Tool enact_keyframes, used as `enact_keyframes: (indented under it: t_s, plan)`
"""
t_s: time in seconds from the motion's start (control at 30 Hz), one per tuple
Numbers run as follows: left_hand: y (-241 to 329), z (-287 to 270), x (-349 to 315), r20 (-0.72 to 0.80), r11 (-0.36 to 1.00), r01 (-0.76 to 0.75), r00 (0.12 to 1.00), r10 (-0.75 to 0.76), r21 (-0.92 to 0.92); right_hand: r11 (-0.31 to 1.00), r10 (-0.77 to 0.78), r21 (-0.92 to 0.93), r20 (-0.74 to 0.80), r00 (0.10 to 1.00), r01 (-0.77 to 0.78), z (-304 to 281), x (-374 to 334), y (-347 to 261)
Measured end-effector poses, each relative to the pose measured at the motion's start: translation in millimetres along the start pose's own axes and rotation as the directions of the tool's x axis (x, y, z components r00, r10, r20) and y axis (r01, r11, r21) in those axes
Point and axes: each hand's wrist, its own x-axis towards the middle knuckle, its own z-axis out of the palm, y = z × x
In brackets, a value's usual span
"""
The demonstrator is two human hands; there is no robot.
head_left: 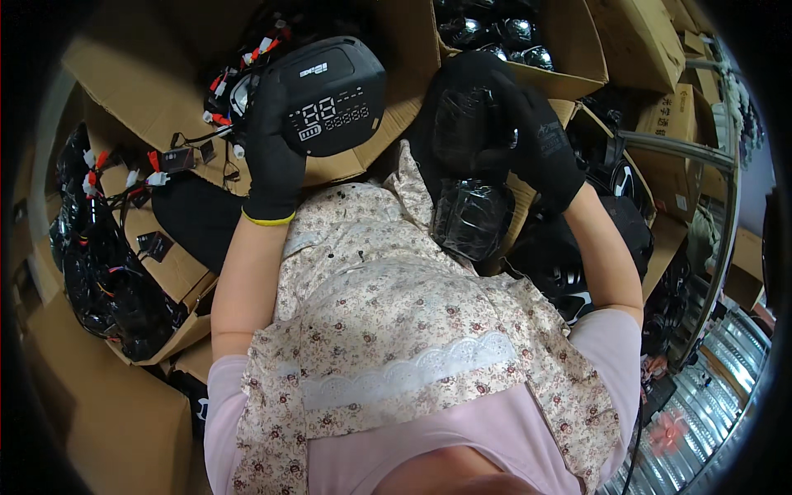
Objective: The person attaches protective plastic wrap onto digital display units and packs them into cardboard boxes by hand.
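Observation:
My left hand, in a black glove with a yellow cuff edge, grips a black rounded display panel by its left side. White digits and a battery symbol show on the panel's face, which tilts toward me. On the right, my right hand, also in a black glove, curls around a black plastic-wrapped part. Dark glove against dark wrapping hides some of its fingertips. Just below lies another black wrapped part, apart from both hands, near my floral apron.
A cardboard box with red and white wire connectors stands at the far left. Wrapped wired parts fill a box at left. Another box at the back holds shiny black parts. A metal rack rises at right.

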Motion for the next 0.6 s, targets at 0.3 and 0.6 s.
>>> enact_keyframes:
  t_s: [0.3,0.6]
  plan:
    - [9.1,18.0,-16.7,0.036,0.900,-0.195,0.980,0.197,0.390,0.904,-0.350,-0.208,0.147,0.925,0.374,-7.7,14.5,-28.0]
    - [4.5,6.4,-9.7,-0.058,0.938,0.050,0.996,-0.074,-0.343,0.872,-0.353,-0.272,0.227,0.908,0.407,0.2,27.2,-20.4]
